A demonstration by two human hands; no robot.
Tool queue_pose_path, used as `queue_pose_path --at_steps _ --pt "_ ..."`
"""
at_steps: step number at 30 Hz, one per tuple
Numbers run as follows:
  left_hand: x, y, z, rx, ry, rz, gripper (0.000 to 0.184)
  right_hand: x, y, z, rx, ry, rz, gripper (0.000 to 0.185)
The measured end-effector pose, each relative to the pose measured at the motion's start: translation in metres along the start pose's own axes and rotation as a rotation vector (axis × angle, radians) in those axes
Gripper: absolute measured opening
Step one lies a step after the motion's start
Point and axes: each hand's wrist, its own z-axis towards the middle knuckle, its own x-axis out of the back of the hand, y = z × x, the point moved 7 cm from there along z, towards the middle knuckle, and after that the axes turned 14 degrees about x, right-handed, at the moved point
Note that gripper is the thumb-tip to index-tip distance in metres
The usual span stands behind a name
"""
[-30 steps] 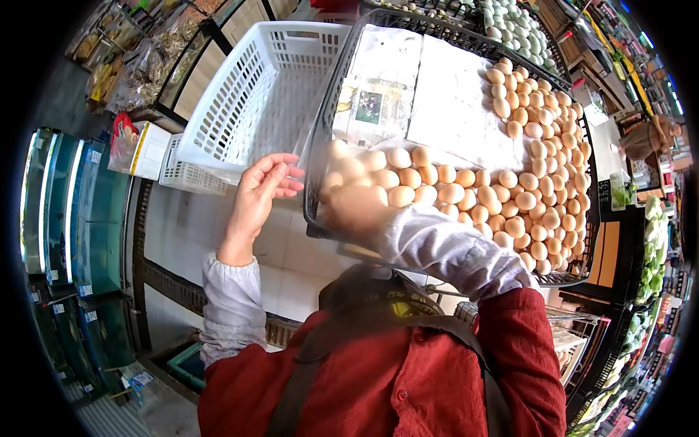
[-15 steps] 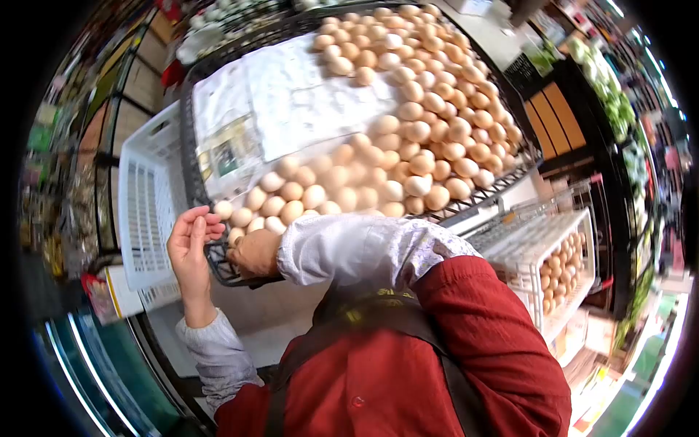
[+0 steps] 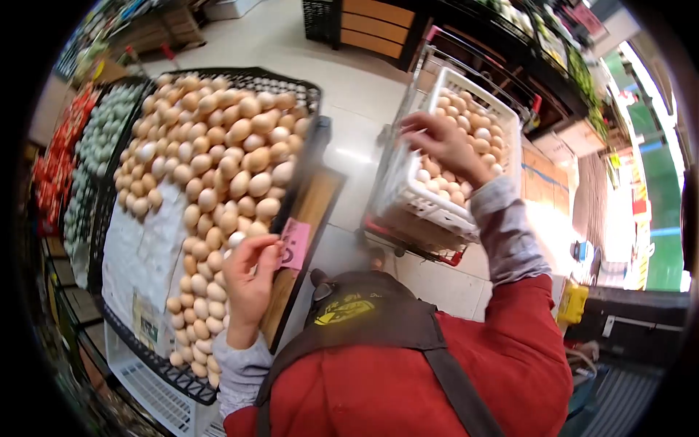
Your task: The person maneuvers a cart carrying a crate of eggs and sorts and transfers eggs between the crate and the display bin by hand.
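Brown eggs (image 3: 240, 138) fill much of a black crate (image 3: 309, 95) on the left, piled toward its far end. White padding (image 3: 138, 240) lies bare in the crate. By the crate's near edge, my left hand (image 3: 249, 280) has loosely bent fingers with nothing visible between them, next to a pink card (image 3: 294, 244). My right hand (image 3: 448, 146) is stretched over the left side of a white basket (image 3: 429, 204) full of brown eggs (image 3: 473, 124). Its fingers are apart and slightly blurred; no egg shows in them.
The white basket stands in a shopping cart (image 3: 455, 256) on the tiled floor (image 3: 349, 146). Pale green eggs (image 3: 109, 127) and red packets (image 3: 65, 156) lie beyond the black crate. A white plastic crate (image 3: 153, 390) sits below it. Vegetable shelves (image 3: 546, 44) stand at the back right.
The view has turned right toward the cart. My right hand has left the crate's near corner and reached over the white basket. My left hand is now beside the pink card.
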Motion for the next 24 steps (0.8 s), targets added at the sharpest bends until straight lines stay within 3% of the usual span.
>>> queue_pose_path --at_steps 2,4,6,9,11,14,18,20,22,23,24 --pt "-0.061 0.006 0.025 0.043 -0.21 0.096 0.012 0.083 0.04 -0.039 -0.27 0.13 -0.152 0.023" --pt "-0.119 0.014 0.048 -0.036 -0.357 0.285 0.015 0.134 0.077 -0.075 -0.221 0.123 -0.463 0.024" --pt "-0.172 0.021 0.067 -0.155 -0.445 0.346 0.016 0.152 0.102 -0.11 -0.396 0.031 -0.565 0.029" --pt "-0.241 0.02 0.091 -0.156 -0.564 0.395 0.017 0.155 0.171 -0.169 -0.431 0.335 -0.035 0.032" --pt "-0.279 0.004 0.106 -0.163 -0.604 0.505 0.021 0.141 0.163 -0.174 -0.484 -0.201 -0.646 0.039" --pt "-0.326 -0.004 0.113 -0.27 -0.668 0.593 0.023 0.116 0.137 -0.166 -0.414 -0.606 -0.938 0.045" --pt "-0.373 -0.026 0.124 -0.388 -0.737 0.965 0.034 0.115 0.143 -0.17 -0.277 -0.648 -1.036 0.048" --pt "-0.388 -0.049 0.129 -0.343 -0.749 1.033 0.036 0.114 0.159 -0.176 -0.232 -0.649 -1.042 0.046" --pt "-0.396 -0.104 0.149 -0.14 -0.713 1.222 0.035 0.118 0.155 -0.175 -0.236 -0.535 -1.036 0.044" --pt "-0.401 -0.087 0.139 -0.132 -0.675 1.237 0.032 0.121 0.146 -0.168 -0.244 -0.417 -1.029 0.043" --pt "-0.41 -0.122 0.147 -0.232 -0.648 1.357 0.031 0.116 0.15 -0.169 -0.299 -0.553 -0.936 0.042"
